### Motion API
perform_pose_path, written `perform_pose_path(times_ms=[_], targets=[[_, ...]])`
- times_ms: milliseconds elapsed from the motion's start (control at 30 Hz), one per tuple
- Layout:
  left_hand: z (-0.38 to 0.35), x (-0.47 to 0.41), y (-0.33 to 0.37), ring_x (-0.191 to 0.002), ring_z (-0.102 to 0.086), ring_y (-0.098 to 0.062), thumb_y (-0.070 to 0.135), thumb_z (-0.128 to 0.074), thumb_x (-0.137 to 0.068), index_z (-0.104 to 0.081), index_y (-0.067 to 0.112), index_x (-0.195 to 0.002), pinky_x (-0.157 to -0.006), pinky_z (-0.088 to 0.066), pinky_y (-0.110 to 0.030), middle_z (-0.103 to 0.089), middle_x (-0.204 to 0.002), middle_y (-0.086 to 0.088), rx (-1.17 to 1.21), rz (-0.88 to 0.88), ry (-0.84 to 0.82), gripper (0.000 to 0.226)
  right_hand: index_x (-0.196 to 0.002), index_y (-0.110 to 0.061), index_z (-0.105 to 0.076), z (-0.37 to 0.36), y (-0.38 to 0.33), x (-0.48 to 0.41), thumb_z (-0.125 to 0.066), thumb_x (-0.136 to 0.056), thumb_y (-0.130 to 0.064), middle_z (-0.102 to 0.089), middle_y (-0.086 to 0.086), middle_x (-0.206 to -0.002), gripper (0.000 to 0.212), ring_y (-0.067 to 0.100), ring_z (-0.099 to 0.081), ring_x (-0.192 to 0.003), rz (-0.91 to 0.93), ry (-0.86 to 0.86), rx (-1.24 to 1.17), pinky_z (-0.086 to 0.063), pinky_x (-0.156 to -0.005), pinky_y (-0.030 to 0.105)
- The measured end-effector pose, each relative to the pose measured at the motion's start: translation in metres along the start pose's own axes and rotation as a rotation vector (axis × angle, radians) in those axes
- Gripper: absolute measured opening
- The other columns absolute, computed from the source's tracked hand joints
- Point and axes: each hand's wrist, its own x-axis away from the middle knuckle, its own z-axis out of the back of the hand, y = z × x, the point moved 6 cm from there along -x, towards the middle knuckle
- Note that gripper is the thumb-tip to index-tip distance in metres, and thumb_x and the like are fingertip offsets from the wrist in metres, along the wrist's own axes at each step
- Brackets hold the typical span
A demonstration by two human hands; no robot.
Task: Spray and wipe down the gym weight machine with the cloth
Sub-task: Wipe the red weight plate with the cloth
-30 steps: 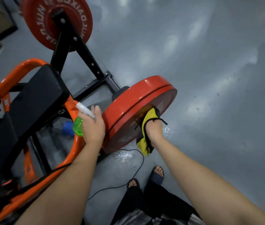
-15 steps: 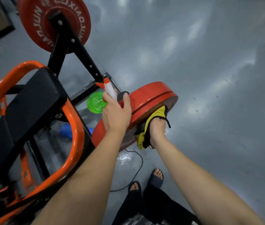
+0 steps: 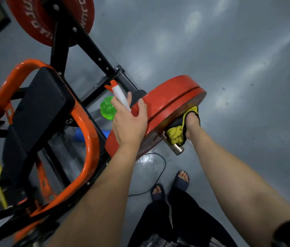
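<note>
Head view: the left arm reaches up the middle of the frame, and the left hand [image 3: 130, 125] sits back-up at the near rim of the red weight plate [image 3: 169, 102]. Its fingers are curled round the neck of the spray bottle [image 3: 121, 99]. The white nozzle with its orange tip points to the upper left, the green body hangs below the knuckles, and the thumb lies against the plate's rim.

The right arm comes in from the lower right. The right hand [image 3: 192, 124] presses the yellow cloth [image 3: 175, 135] to the plate's face, near its right edge and just above the steel sleeve end [image 3: 177, 148]. The cloth covers the fingers, so whether they are straight or curled cannot be told; a bunch of cloth hangs by the wrist.

A second ago the left hand and bottle were lower, beside the orange frame tube [image 3: 89, 139]; half a second ago they had already reached the rim. Over the same time the cloth has slid from the middle of the face towards the edge.
</note>
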Motion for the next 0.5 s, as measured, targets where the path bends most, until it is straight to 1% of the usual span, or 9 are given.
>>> perform_pose_path(times_ms=[67, 100, 167, 200, 233, 267, 333, 400, 500], targets=[[0.001, 0.0, -0.007, -0.123, -0.051, -0.006, 0.045, -0.057, -0.099, -0.036, 0.015, -0.137, -0.085, -0.033, -0.023, -0.062, -0.136, 0.025, 0.041, 0.003, -0.001, 0.053, -0.139, -0.013, -0.058, 0.009, 0.004, -0.014, -0.034, -0.105, -0.047, -0.068, 0.008, -0.13, 0.054, 0.026, -0.067, -0.108, 0.01, 0.015, 0.095, -0.056, -0.092, 0.043], [0.003, 0.0, -0.011, -0.125, -0.048, -0.004, 0.044, -0.057, -0.099, -0.038, 0.015, -0.136, -0.088, -0.036, -0.024, -0.064, -0.134, 0.024, 0.058, 0.0, 0.008, 0.051, -0.139, -0.014, -0.058, 0.017, 0.012, -0.04, -0.036, -0.103, -0.048, -0.068, 0.008, -0.13, 0.055, 0.027, -0.068, -0.108, 0.02, 0.01, 0.113, -0.055, -0.097, 0.047], [0.008, 0.0, -0.02, -0.123, -0.056, -0.006, 0.045, -0.057, -0.099, -0.04, 0.014, -0.134, -0.097, -0.043, -0.03, -0.067, -0.129, 0.023, 0.085, 0.002, 0.024, 0.05, -0.137, -0.018, -0.06, 0.026, 0.022, -0.056, -0.044, -0.095, -0.056, -0.071, 0.01, -0.128, 0.06, 0.032, -0.073, -0.102, 0.018, -0.03, 0.144, -0.056, -0.095, 0.054], [0.011, 0.001, -0.026, -0.123, -0.059, -0.008, 0.046, -0.056, -0.099, -0.04, 0.014, -0.133, -0.1, -0.045, -0.034, -0.068, -0.128, 0.023, 0.096, 0.004, 0.032, 0.05, -0.137, -0.017, -0.06, 0.026, 0.024, -0.052, -0.048, -0.094, -0.056, -0.072, 0.01, -0.126, 0.06, 0.032, -0.074, -0.1, 0.017, -0.073, 0.163, -0.057, -0.094, 0.054], [0.012, 0.002, -0.032, -0.124, -0.06, -0.01, 0.047, -0.055, -0.099, -0.04, 0.013, -0.133, -0.102, -0.046, -0.037, -0.068, -0.127, 0.024, 0.106, 0.005, 0.034, 0.049, -0.136, -0.015, -0.06, 0.027, 0.021, -0.033, -0.053, -0.093, -0.053, -0.073, 0.011, -0.121, 0.057, 0.031, -0.074, -0.098, 0.019, -0.095, 0.216, -0.058, -0.092, 0.053], [0.014, 0.004, -0.037, -0.124, -0.06, -0.011, 0.047, -0.054, -0.1, -0.04, 0.012, -0.132, -0.102, -0.046, -0.039, -0.068, -0.126, 0.024, 0.118, 0.007, 0.031, 0.049, -0.133, -0.013, -0.06, 0.024, 0.013, 0.01, -0.057, -0.093, -0.051, -0.074, 0.012, -0.114, 0.055, 0.031, -0.074, -0.094, 0.029, -0.114, 0.28, -0.06, -0.086, 0.05], [0.019, 0.008, -0.047, -0.124, -0.059, -0.015, 0.047, -0.052, -0.102, -0.04, 0.012, -0.133, -0.103, -0.046, -0.041, -0.068, -0.126, 0.023, 0.148, 0.014, 0.032, 0.049, -0.129, -0.013, -0.059, 0.018, 0.004, 0.071, -0.06, -0.092, -0.054, -0.075, 0.013, -0.107, 0.055, 0.03, -0.074, -0.087, 0.069, -0.159, 0.373, -0.062, -0.075, 0.042], [0.023, 0.011, -0.057, -0.125, -0.06, -0.02, 0.048, -0.05, -0.103, -0.039, 0.011, -0.136, -0.101, -0.046, -0.041, -0.068, -0.129, 0.021, 0.149, 0.027, 0.01, 0.051, -0.127, -0.014, -0.057, 0.017, 0.0, 0.097, -0.057, -0.091, -0.063, -0.073, 0.011, -0.111, 0.061, 0.031, -0.073, -0.091, 0.126, -0.174, 0.376, -0.062, -0.081, 0.046], [0.035, 0.016, -0.069, -0.125, -0.06, -0.025, 0.047, -0.053, -0.103, -0.04, 0.008, -0.135, -0.095, -0.042, -0.034, -0.069, -0.13, 0.011, 0.192, 0.031, -0.022, 0.052, -0.135, -0.013, -0.06, 0.014, -0.015, 0.125, -0.058, -0.079, -0.074, -0.071, 0.013, -0.121, 0.083, 0.032, -0.072, -0.098, 0.242, -0.172, 0.346, -0.059, -0.091, 0.056]])
